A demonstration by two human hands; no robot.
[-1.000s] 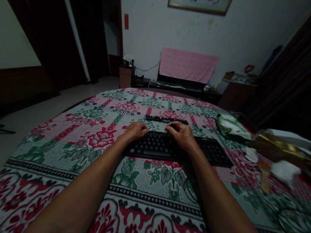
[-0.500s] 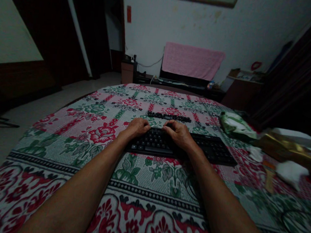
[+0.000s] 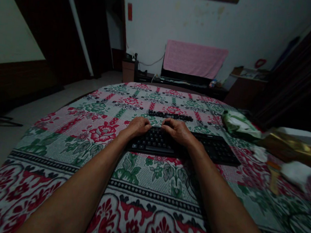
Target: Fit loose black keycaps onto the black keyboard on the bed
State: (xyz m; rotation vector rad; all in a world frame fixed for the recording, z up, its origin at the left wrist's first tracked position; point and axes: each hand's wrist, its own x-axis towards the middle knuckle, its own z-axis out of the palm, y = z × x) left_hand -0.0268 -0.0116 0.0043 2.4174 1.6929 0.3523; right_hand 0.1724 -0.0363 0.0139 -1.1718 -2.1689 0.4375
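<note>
We are resting our right hand [image 3: 178,131] over the upper middle of the black keyboard [image 3: 158,149], thumb and fingers bending in close to each other; we are not managing to tell whether the fingertips are pinching anything. Our left hand [image 3: 140,126] is curling at the keyboard's far left part, its thumb lying toward the keys, and we cannot tell how firmly it is gripping. The keyboard is lying flat in front of us, its number pad showing to the right of our right wrist. Just beyond the 2 hands, a row of small black pieces [image 3: 171,116] is lying across the flowered tablecloth [image 3: 102,134]. Off to the right, a brush [image 3: 274,181] is lying near 2 white wads, the bigger wad [image 3: 299,172] and the smaller wad [image 3: 259,153]. Behind these, a green and white packet [image 3: 239,124] is sitting beside something gold [image 3: 290,147]. Farther off, a pink towel [image 3: 195,58] is hanging before the wall [image 3: 151,33].
</note>
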